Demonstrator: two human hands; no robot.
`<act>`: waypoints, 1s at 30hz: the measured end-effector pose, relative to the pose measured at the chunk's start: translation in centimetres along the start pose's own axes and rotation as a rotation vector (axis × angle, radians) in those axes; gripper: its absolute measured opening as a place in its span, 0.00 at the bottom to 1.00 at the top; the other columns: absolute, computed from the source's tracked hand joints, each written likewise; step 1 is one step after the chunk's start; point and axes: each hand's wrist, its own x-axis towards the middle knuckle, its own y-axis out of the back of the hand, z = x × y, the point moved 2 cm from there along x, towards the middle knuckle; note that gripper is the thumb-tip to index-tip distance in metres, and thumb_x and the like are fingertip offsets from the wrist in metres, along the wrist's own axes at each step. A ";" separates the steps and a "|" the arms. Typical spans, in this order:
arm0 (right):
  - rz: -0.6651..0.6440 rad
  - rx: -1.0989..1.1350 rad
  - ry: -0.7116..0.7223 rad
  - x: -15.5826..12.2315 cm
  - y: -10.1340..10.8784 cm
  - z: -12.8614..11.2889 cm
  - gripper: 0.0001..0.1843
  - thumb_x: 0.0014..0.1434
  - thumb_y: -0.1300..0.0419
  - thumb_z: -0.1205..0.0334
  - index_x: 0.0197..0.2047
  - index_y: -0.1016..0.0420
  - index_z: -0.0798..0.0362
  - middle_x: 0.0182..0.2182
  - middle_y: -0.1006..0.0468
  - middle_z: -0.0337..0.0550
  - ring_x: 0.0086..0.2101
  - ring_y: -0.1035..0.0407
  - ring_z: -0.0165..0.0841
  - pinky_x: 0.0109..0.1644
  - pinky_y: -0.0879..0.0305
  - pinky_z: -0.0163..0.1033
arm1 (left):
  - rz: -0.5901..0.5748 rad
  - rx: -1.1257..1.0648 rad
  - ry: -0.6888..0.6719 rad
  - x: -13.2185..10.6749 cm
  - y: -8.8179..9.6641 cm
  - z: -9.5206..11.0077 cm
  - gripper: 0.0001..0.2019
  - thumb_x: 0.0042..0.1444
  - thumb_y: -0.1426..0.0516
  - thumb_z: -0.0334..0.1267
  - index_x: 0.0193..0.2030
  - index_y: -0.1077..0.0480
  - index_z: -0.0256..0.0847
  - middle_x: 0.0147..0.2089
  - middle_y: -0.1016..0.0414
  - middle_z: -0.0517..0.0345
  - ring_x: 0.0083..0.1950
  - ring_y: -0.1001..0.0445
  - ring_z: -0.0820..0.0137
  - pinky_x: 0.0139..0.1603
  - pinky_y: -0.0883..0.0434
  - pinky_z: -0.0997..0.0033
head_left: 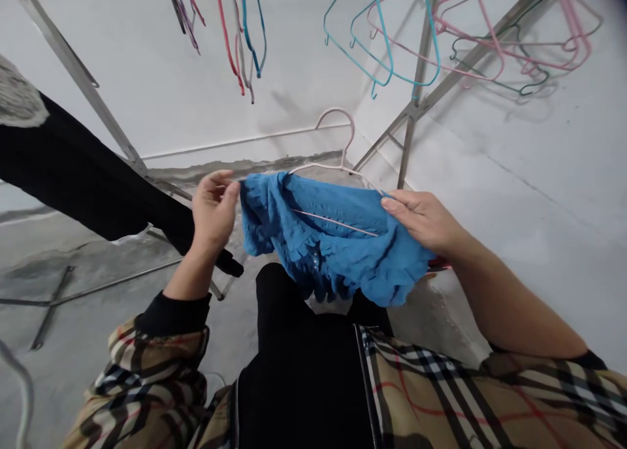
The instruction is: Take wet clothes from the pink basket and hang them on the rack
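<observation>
A blue ruffled top (337, 207) hangs on a pale pink clothes hanger (341, 166) in front of my lap. The hanger's hook points up, and its lower bar shows through the neck opening. My left hand (215, 207) pinches the top's left shoulder edge, where cloth hides the hanger's end. On the other side, my right hand (424, 220) grips the right shoulder, thumb over the cloth beside the hanger's arm. The lower part of the top droops in folds over my knees.
Blue hangers (386, 50), pink hangers (482, 50) and several others hang overhead. A metal rack frame (410, 112) stands at the right, with another metal leg (93, 86) at the left. Black trousers (88, 168) hang close to my left arm. White walls meet ahead.
</observation>
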 end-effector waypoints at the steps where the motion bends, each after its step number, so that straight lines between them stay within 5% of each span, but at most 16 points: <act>1: -0.014 0.060 -0.024 0.1 -0.9 -0.1 0.25 0.61 0.46 0.42 0.28 0.28 0.56 0.25 0.29 0.40 0.28 0.34 0.30 0.32 0.39 0.34 | -0.059 -0.055 0.017 -1.3 -0.7 1.4 0.13 0.55 0.40 0.41 0.45 0.28 0.38 0.32 0.28 0.61 0.29 0.33 0.78 0.31 0.32 0.78; 5: -0.087 0.447 -0.145 1.0 -5.6 -0.8 0.19 0.59 0.43 0.45 0.32 0.29 0.54 0.24 0.30 0.36 0.26 0.37 0.27 0.31 0.39 0.32 | -0.582 -0.209 0.209 -7.2 -4.3 6.3 0.17 0.58 0.42 0.47 0.47 0.26 0.37 0.34 0.25 0.56 0.31 0.28 0.74 0.32 0.29 0.75; 8: -0.079 0.683 -0.192 2.0 -9.1 -2.4 0.16 0.57 0.41 0.47 0.35 0.29 0.53 0.24 0.31 0.34 0.24 0.39 0.25 0.30 0.39 0.32 | -0.704 -0.254 0.234 -10.1 -5.7 7.5 0.29 0.55 0.39 0.48 0.61 0.36 0.39 0.51 0.27 0.46 0.45 0.26 0.66 0.41 0.26 0.68; 13: -0.141 0.759 -0.132 4.0 -13.4 -5.5 0.12 0.56 0.42 0.53 0.38 0.31 0.52 0.29 0.29 0.35 0.29 0.35 0.27 0.36 0.35 0.33 | -0.534 -0.260 0.264 -11.6 -5.0 6.8 0.52 0.47 0.34 0.48 0.72 0.60 0.41 0.70 0.48 0.37 0.64 0.38 0.51 0.56 0.28 0.56; 18: -0.258 0.644 0.009 6.0 -16.6 -7.3 0.10 0.56 0.42 0.58 0.40 0.28 0.54 0.33 0.28 0.38 0.34 0.34 0.28 0.43 0.35 0.37 | -0.358 -0.274 0.252 -11.5 -2.8 6.3 0.50 0.46 0.36 0.38 0.72 0.59 0.39 0.71 0.47 0.41 0.72 0.47 0.53 0.69 0.42 0.55; 22: -0.297 0.578 0.211 6.6 -17.2 -8.8 0.18 0.55 0.40 0.59 0.49 0.27 0.53 0.40 0.25 0.43 0.40 0.31 0.32 0.46 0.34 0.40 | -0.193 -0.378 0.412 -9.9 0.5 6.2 0.34 0.46 0.41 0.32 0.64 0.41 0.39 0.56 0.27 0.48 0.53 0.25 0.60 0.50 0.26 0.64; 25: -0.155 0.496 0.379 6.1 -16.3 -8.7 0.20 0.58 0.42 0.59 0.54 0.28 0.50 0.48 0.26 0.45 0.46 0.31 0.33 0.49 0.33 0.39 | -0.106 -0.492 0.471 -7.4 3.4 7.1 0.25 0.42 0.43 0.30 0.51 0.31 0.38 0.36 0.22 0.58 0.29 0.25 0.72 0.30 0.28 0.75; 27: -0.073 0.449 0.384 5.4 -15.8 -7.1 0.17 0.60 0.43 0.58 0.53 0.27 0.49 0.47 0.25 0.45 0.46 0.30 0.33 0.49 0.32 0.39 | -0.016 -0.490 0.388 -5.1 5.3 8.1 0.21 0.38 0.43 0.27 0.44 0.29 0.38 0.28 0.25 0.64 0.23 0.29 0.76 0.25 0.31 0.79; 30: -0.059 0.413 0.210 3.8 -15.9 -2.0 0.16 0.61 0.43 0.53 0.48 0.24 0.50 0.44 0.22 0.46 0.45 0.28 0.36 0.49 0.30 0.42 | 0.085 -0.411 0.212 -0.8 7.6 10.1 0.18 0.37 0.44 0.27 0.40 0.29 0.38 0.25 0.28 0.66 0.21 0.32 0.78 0.22 0.33 0.79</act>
